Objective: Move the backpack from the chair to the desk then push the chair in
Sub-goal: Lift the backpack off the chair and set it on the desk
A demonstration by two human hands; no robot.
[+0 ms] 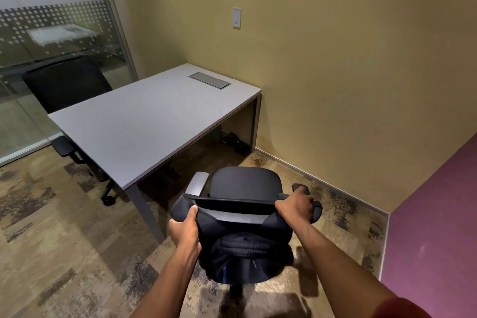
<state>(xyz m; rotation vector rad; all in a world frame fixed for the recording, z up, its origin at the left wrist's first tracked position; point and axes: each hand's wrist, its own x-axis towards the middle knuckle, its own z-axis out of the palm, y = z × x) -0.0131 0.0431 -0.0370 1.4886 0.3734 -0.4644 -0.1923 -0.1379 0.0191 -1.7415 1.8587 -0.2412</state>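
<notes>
A black office chair point(245, 181) stands on the carpet just off the near right corner of the grey desk point(144, 121), its seat facing the desk. A black backpack point(242, 248) hangs down the rear of the chair's backrest, its upper part draped over the top edge. My left hand point(184, 230) is closed on the black fabric at the backrest's upper left corner. My right hand point(294, 205) is closed on it at the upper right corner, beside the right armrest point(303, 186). The desk top holds only a flush metal cable hatch point(209, 80).
A second black chair point(67, 82) is tucked in at the desk's far left side, before a glass partition point(51, 33). The tan wall point(335, 59) runs behind desk and chair. A purple wall point(433, 214) juts in at the right. Cables point(235, 141) lie under the desk.
</notes>
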